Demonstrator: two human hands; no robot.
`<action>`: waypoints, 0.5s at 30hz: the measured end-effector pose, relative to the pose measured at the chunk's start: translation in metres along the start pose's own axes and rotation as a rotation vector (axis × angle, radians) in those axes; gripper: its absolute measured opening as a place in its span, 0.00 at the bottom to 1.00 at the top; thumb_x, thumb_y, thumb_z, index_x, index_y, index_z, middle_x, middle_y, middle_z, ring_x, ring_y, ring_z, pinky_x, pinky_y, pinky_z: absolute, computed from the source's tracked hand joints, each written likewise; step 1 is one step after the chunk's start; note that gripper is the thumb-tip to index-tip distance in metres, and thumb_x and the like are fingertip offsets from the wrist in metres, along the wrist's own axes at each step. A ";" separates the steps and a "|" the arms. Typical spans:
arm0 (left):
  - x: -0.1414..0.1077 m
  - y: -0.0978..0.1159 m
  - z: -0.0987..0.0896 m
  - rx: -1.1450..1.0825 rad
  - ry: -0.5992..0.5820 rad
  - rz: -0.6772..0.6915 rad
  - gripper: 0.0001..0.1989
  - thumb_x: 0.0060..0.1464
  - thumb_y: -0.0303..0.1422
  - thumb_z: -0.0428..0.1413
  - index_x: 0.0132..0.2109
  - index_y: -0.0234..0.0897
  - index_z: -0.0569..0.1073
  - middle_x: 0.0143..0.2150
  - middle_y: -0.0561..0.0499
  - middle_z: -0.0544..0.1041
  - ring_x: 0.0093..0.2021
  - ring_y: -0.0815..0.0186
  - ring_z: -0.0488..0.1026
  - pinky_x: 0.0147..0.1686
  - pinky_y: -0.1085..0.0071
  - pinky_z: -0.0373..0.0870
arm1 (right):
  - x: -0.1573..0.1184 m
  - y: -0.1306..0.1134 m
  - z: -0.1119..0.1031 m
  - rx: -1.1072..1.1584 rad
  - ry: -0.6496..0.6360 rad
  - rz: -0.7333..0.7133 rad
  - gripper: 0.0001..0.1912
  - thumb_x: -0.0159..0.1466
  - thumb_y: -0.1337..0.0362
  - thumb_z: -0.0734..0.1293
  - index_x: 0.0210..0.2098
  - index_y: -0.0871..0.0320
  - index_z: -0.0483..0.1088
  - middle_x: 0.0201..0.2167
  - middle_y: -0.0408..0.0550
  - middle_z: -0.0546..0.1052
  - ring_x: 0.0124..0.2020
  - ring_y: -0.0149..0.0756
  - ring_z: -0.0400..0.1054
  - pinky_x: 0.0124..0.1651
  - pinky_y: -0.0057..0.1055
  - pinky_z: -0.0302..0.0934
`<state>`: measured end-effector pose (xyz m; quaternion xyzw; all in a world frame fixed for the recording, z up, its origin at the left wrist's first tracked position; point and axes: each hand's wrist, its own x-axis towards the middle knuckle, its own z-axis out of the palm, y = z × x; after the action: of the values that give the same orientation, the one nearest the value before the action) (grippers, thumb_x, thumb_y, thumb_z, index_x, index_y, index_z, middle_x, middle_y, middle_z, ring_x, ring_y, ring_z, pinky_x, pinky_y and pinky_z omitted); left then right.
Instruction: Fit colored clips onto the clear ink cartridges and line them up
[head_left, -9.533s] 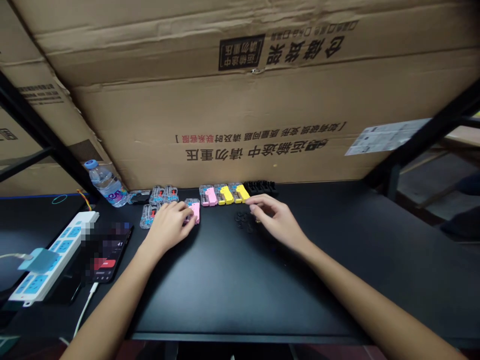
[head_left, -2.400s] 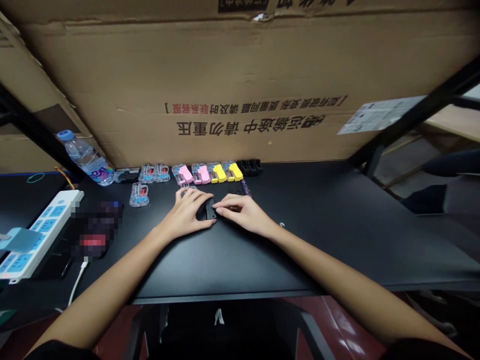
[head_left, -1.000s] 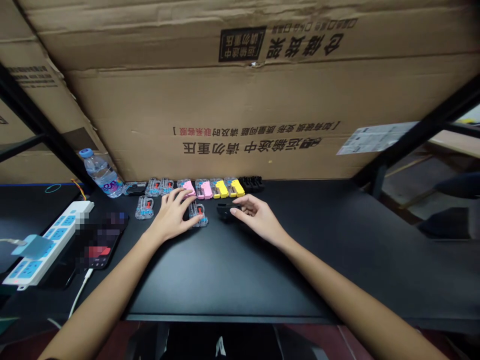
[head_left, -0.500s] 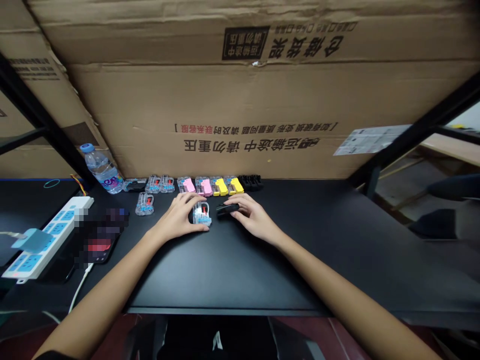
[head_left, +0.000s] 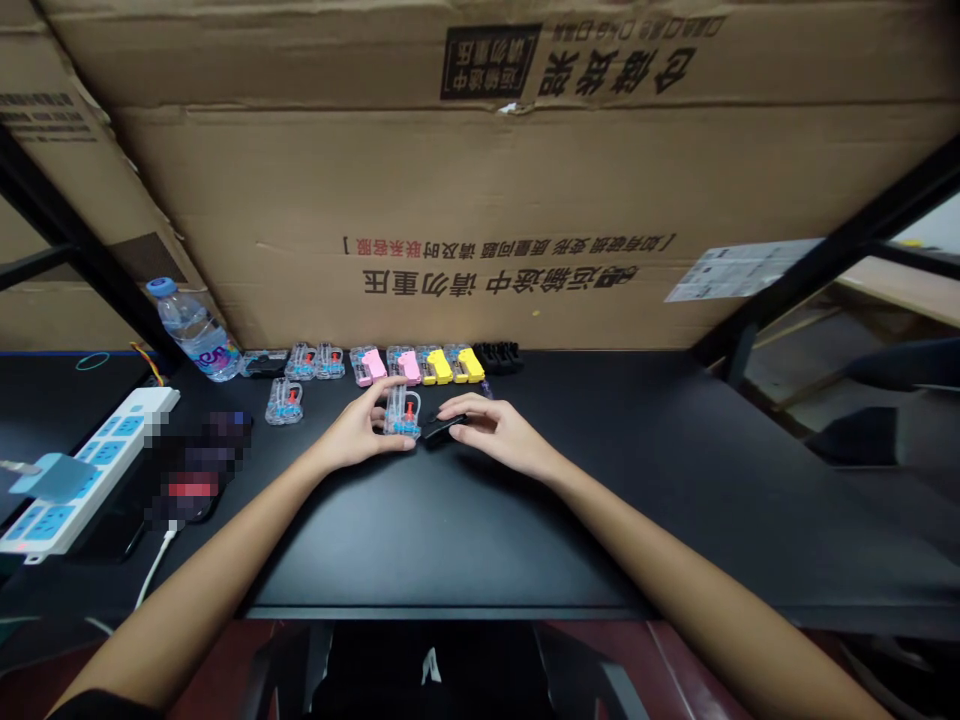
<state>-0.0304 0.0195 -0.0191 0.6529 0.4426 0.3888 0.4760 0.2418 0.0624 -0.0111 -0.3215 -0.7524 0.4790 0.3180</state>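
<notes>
My left hand [head_left: 360, 425] grips a small clear plastic case [head_left: 403, 412] with blue and red parts inside, thumb along its near edge and fingers at its far edge. To the right, my right hand [head_left: 501, 428] pinches a flat black plastic piece [head_left: 441, 430] between thumb and fingers. The black piece is tilted and lies close to the clear case's right side; whether they touch I cannot tell. Behind my hands stand clear cases with pink covers [head_left: 373, 366] and others with yellow covers [head_left: 437, 365], in a row.
Black pieces [head_left: 499, 358] end the row at the right. More clear cases [head_left: 285, 402] lie at the left, near a water bottle [head_left: 196, 330]. A power strip [head_left: 94, 470] and a blurred-out phone [head_left: 199, 465] lie farther left. Cardboard [head_left: 495, 190] walls the table's back.
The clear case is now more upright and shows more of its face. The black piece in my right hand has turned and come slightly left and nearer. The whole view has shifted a little.
</notes>
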 end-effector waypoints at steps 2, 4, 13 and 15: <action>0.001 0.001 0.001 -0.063 0.000 -0.032 0.42 0.52 0.39 0.71 0.70 0.46 0.63 0.61 0.40 0.75 0.46 0.59 0.82 0.51 0.55 0.80 | -0.001 0.000 0.003 0.006 0.043 0.004 0.13 0.64 0.53 0.75 0.41 0.55 0.81 0.52 0.54 0.80 0.54 0.47 0.76 0.61 0.50 0.70; 0.002 0.001 0.003 -0.116 -0.003 -0.054 0.42 0.55 0.40 0.69 0.72 0.45 0.60 0.55 0.42 0.78 0.45 0.58 0.83 0.51 0.55 0.80 | -0.001 0.002 0.005 0.050 0.078 0.013 0.16 0.63 0.53 0.76 0.46 0.54 0.79 0.53 0.54 0.80 0.55 0.47 0.76 0.63 0.50 0.68; 0.004 -0.009 0.008 -0.132 -0.010 -0.015 0.47 0.59 0.41 0.65 0.78 0.45 0.52 0.59 0.39 0.80 0.50 0.55 0.83 0.54 0.53 0.80 | 0.002 0.013 0.013 0.182 0.099 0.097 0.23 0.62 0.51 0.77 0.51 0.55 0.76 0.50 0.52 0.83 0.48 0.45 0.80 0.58 0.47 0.73; 0.004 -0.012 0.008 -0.110 -0.015 -0.014 0.43 0.60 0.43 0.65 0.77 0.44 0.58 0.65 0.38 0.76 0.54 0.53 0.81 0.56 0.52 0.78 | 0.002 0.014 0.016 0.189 0.116 0.095 0.23 0.61 0.50 0.77 0.51 0.54 0.76 0.49 0.51 0.83 0.46 0.43 0.79 0.56 0.46 0.74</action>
<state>-0.0237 0.0231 -0.0319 0.6254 0.4216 0.4043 0.5174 0.2300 0.0605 -0.0294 -0.3526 -0.6681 0.5429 0.3668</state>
